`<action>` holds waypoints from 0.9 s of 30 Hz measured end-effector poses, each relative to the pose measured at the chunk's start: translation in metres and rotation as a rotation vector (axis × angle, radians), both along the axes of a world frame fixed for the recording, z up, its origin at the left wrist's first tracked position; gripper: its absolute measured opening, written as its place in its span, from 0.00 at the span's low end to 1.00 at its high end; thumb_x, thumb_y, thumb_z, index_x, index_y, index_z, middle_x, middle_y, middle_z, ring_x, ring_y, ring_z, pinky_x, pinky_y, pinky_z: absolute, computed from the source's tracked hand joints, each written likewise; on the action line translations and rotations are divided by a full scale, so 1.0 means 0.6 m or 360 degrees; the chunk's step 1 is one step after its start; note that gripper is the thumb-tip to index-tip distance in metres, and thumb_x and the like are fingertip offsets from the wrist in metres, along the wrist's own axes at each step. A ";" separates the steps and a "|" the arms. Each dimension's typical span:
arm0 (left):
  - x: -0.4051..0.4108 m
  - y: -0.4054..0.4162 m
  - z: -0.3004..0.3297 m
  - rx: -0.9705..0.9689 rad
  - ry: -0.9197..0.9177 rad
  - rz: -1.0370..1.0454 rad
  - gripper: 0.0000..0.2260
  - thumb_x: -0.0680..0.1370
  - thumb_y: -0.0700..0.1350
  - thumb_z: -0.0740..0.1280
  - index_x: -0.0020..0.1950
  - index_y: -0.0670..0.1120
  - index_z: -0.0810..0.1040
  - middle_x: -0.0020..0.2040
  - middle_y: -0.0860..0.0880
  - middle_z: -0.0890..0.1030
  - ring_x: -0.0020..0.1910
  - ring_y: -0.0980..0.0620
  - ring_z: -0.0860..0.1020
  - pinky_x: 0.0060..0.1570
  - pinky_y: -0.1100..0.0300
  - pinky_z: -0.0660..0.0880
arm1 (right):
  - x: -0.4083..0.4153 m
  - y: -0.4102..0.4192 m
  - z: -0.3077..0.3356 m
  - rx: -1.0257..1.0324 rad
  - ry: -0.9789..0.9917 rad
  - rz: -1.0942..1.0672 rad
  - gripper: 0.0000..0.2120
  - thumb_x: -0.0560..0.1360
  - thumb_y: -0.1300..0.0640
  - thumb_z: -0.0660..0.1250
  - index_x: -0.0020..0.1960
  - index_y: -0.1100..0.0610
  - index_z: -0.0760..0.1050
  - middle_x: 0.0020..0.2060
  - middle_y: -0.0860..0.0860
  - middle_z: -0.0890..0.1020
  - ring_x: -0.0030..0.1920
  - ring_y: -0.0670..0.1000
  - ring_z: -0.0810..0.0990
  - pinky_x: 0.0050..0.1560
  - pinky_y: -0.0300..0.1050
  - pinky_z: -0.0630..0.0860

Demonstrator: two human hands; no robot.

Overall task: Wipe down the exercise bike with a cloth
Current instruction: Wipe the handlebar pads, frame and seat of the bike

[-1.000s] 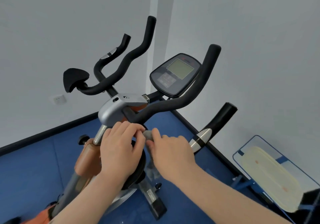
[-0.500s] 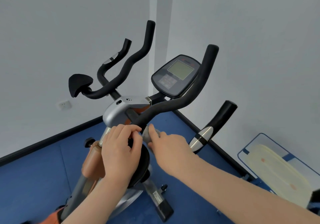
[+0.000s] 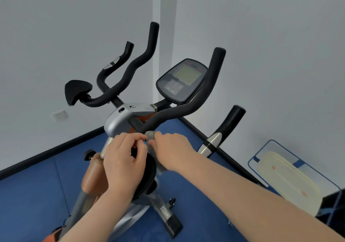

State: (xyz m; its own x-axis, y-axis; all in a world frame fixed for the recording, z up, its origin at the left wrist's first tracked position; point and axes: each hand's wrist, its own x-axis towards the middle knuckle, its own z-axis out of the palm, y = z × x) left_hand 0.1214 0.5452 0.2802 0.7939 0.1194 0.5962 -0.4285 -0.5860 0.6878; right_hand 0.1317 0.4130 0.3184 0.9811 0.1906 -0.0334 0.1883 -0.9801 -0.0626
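Note:
The exercise bike point(image 3: 119, 122) stands in a room corner, with black foam handlebars point(image 3: 186, 109), a grey display console point(image 3: 182, 82) and an orange and silver frame. A small grey cloth point(image 3: 149, 135) shows just below the near end of the right handlebar. My right hand point(image 3: 171, 148) grips the cloth, and most of the cloth is hidden under it. My left hand point(image 3: 124, 159) is beside it with fingers curled, fingertips pinching at the cloth's left edge. Both hands hover over the bike's black flywheel cover.
White walls meet in the corner behind the bike. The floor is blue matting point(image 3: 28, 195) with a black skirting edge. A blue-framed rack with a cream pad point(image 3: 285, 178) leans at the right. A wall socket point(image 3: 59, 115) sits at the left.
The view shifted slightly down and right across the frames. Both hands stayed together on the cloth under the handlebar; the right hand's fingers shifted on it.

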 end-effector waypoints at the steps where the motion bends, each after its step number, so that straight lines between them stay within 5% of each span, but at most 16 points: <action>1: -0.001 0.000 0.000 -0.0034 0.0003 0.0000 0.11 0.76 0.48 0.58 0.45 0.50 0.80 0.39 0.56 0.77 0.41 0.56 0.73 0.42 0.55 0.72 | -0.005 0.000 -0.003 0.0041 -0.0009 -0.0013 0.16 0.84 0.48 0.49 0.60 0.58 0.67 0.47 0.55 0.79 0.37 0.53 0.69 0.34 0.48 0.62; 5: -0.007 0.007 -0.007 -0.0018 0.0039 -0.0015 0.10 0.76 0.49 0.58 0.46 0.53 0.79 0.40 0.62 0.75 0.43 0.61 0.72 0.45 0.67 0.68 | -0.064 -0.047 -0.011 -0.0130 -0.0079 0.0214 0.15 0.83 0.49 0.52 0.64 0.57 0.63 0.40 0.50 0.73 0.31 0.50 0.65 0.32 0.46 0.61; 8: -0.012 0.017 -0.019 -0.0061 0.0122 0.0019 0.09 0.77 0.50 0.57 0.47 0.59 0.77 0.47 0.68 0.74 0.49 0.66 0.73 0.45 0.70 0.66 | -0.090 -0.108 0.003 -0.0198 -0.0132 0.0362 0.15 0.82 0.47 0.47 0.58 0.51 0.68 0.46 0.45 0.75 0.41 0.48 0.70 0.53 0.46 0.67; 11: -0.011 0.020 -0.025 -0.0062 0.0190 0.0043 0.08 0.78 0.49 0.59 0.48 0.62 0.75 0.49 0.69 0.72 0.49 0.65 0.73 0.40 0.69 0.64 | -0.114 -0.097 -0.009 -0.0289 -0.0405 0.0090 0.20 0.81 0.47 0.46 0.53 0.50 0.76 0.46 0.45 0.77 0.49 0.51 0.75 0.68 0.51 0.61; 14: -0.013 0.021 -0.024 0.0022 0.0217 0.0125 0.08 0.78 0.49 0.60 0.47 0.63 0.74 0.49 0.71 0.71 0.49 0.68 0.72 0.38 0.70 0.63 | -0.133 -0.065 -0.038 -0.0280 -0.0512 0.0001 0.18 0.81 0.48 0.50 0.51 0.54 0.78 0.43 0.49 0.78 0.48 0.54 0.77 0.67 0.57 0.66; 18: -0.015 0.023 -0.022 0.0049 0.0265 0.0131 0.07 0.77 0.50 0.59 0.46 0.63 0.73 0.49 0.70 0.71 0.49 0.69 0.71 0.39 0.70 0.63 | -0.114 -0.139 -0.011 -0.0342 -0.0595 0.0309 0.18 0.81 0.46 0.53 0.56 0.51 0.79 0.47 0.45 0.79 0.50 0.51 0.78 0.66 0.52 0.67; 23: -0.017 0.020 -0.020 0.0081 0.0233 0.0227 0.07 0.77 0.48 0.61 0.45 0.61 0.74 0.50 0.71 0.72 0.48 0.73 0.70 0.35 0.71 0.61 | -0.132 -0.095 -0.050 -0.0060 -0.0788 -0.0033 0.17 0.80 0.49 0.54 0.55 0.54 0.80 0.52 0.48 0.80 0.59 0.54 0.76 0.70 0.59 0.62; 27: -0.016 0.019 -0.021 0.0089 0.0256 0.0243 0.08 0.77 0.48 0.60 0.44 0.60 0.75 0.50 0.72 0.71 0.49 0.74 0.70 0.34 0.70 0.61 | -0.121 -0.146 -0.036 -0.0184 -0.0723 0.0457 0.18 0.80 0.48 0.55 0.63 0.52 0.76 0.56 0.45 0.78 0.60 0.52 0.76 0.70 0.54 0.63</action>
